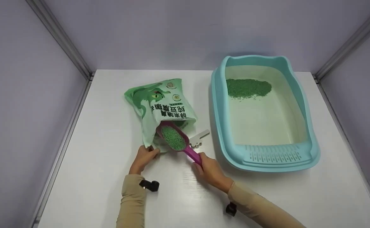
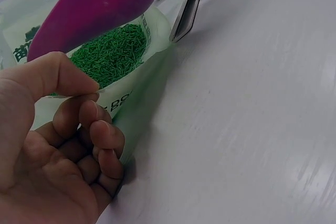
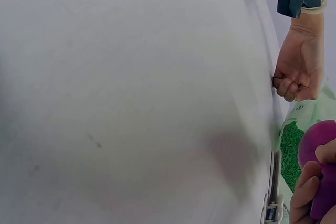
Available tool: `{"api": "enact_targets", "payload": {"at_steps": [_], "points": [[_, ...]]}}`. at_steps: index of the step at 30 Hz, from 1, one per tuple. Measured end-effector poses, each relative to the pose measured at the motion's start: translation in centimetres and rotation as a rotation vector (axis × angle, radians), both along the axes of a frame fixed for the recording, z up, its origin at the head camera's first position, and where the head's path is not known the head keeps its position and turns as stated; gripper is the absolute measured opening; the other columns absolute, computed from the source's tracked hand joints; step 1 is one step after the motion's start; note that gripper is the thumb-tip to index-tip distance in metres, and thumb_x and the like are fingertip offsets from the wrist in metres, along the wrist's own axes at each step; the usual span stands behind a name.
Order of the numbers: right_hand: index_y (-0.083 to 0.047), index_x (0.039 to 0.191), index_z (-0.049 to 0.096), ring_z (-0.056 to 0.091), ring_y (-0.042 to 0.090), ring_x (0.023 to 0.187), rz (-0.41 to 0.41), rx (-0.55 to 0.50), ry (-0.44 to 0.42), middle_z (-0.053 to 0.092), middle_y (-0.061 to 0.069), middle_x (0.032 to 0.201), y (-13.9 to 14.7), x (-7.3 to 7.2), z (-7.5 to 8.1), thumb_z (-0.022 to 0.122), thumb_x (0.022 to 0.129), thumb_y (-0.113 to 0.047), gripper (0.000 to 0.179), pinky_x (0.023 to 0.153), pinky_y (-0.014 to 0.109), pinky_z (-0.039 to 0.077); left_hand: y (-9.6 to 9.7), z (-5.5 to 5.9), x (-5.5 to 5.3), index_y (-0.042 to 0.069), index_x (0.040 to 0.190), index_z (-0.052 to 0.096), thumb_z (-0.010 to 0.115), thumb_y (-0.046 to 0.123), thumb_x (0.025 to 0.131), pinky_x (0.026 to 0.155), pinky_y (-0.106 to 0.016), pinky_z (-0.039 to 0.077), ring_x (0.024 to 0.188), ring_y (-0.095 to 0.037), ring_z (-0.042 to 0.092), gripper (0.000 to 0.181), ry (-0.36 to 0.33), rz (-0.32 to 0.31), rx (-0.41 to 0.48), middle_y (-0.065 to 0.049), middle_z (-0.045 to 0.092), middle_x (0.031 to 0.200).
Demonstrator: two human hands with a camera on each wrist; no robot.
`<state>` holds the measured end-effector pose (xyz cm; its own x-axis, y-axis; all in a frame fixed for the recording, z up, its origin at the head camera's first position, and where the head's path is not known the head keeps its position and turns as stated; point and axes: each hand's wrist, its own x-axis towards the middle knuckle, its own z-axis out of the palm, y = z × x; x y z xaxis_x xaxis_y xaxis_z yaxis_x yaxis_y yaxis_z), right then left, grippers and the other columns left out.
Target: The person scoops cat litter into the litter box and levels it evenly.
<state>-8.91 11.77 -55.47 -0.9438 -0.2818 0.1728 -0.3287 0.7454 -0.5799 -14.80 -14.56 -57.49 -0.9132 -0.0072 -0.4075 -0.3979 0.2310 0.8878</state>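
Note:
A green bag of cat litter (image 1: 169, 101) lies on the table with its mouth toward me. My left hand (image 1: 144, 158) pinches the edge of that mouth between thumb and index finger, and green pellets (image 2: 113, 53) show inside. My right hand (image 1: 211, 169) grips the handle of a magenta scoop (image 1: 187, 146). The scoop is heaped with green pellets (image 1: 173, 137) and is at the bag's opening, its front end overlapping the bag's rim. In the left wrist view the scoop's smooth underside hangs over the litter.
A light sealing clip (image 1: 200, 137) lies on the white table (image 1: 172, 196) between bag and litter box. The blue litter box (image 1: 218, 126) stands at right, with a patch of green pellets (image 1: 248, 88) at its far left. Walls border the table's back and sides.

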Motion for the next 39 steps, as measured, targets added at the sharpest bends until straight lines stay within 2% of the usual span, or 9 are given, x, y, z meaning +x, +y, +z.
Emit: {"api": "enact_targets", "payload": {"at_steps": [8,22,27,33,39], "points": [[-0.002,0.103,0.054,0.063,0.020,0.069,0.023,-0.014,-0.028,0.066,0.011,0.080,0.3,0.1,0.5,0.065,0.089,-0.014,0.021,0.060,0.033,0.049,0.0,-0.1,0.0,0.011,0.077,0.048,0.059,0.010,0.081,0.060,-0.027,0.039,0.060,-0.013,0.044,0.012,0.006,0.003,-0.020,0.003,0.048,0.062],[0.000,0.105,0.056,0.062,0.019,0.067,0.041,0.026,0.003,0.068,0.012,0.082,1.1,0.6,2.6,0.067,0.088,-0.015,0.025,0.061,0.034,0.051,0.0,-0.1,-0.1,0.012,0.072,0.047,0.060,0.010,0.080,0.059,-0.027,0.038,0.060,-0.012,0.044,0.015,0.022,0.001,-0.030,0.004,0.047,0.061],[-0.001,0.103,0.056,0.059,0.017,0.063,0.052,0.050,0.047,0.066,0.010,0.077,1.5,0.9,2.8,0.068,0.087,-0.015,0.024,0.057,0.029,0.048,0.0,-0.2,-0.1,0.012,0.070,0.045,0.059,0.010,0.080,0.059,-0.027,0.038,0.060,-0.013,0.043,0.017,0.022,-0.001,-0.022,0.003,0.046,0.060],[-0.001,0.101,0.056,0.056,0.015,0.062,0.056,0.056,0.051,0.064,0.009,0.074,2.0,1.0,3.0,0.069,0.086,-0.014,0.024,0.057,0.027,0.045,0.0,-0.2,-0.1,0.010,0.076,0.046,0.059,0.010,0.080,0.059,-0.027,0.038,0.062,-0.012,0.044,0.014,0.016,-0.002,-0.026,0.003,0.047,0.063],[-0.001,0.100,0.055,0.051,0.013,0.061,0.063,0.069,0.028,0.061,0.007,0.071,2.4,1.1,3.9,0.068,0.087,-0.015,0.023,0.056,0.025,0.041,0.0,-0.2,0.0,0.010,0.075,0.046,0.060,0.011,0.081,0.059,-0.026,0.038,0.061,-0.012,0.044,0.015,0.016,-0.004,-0.038,0.003,0.047,0.062]]}}
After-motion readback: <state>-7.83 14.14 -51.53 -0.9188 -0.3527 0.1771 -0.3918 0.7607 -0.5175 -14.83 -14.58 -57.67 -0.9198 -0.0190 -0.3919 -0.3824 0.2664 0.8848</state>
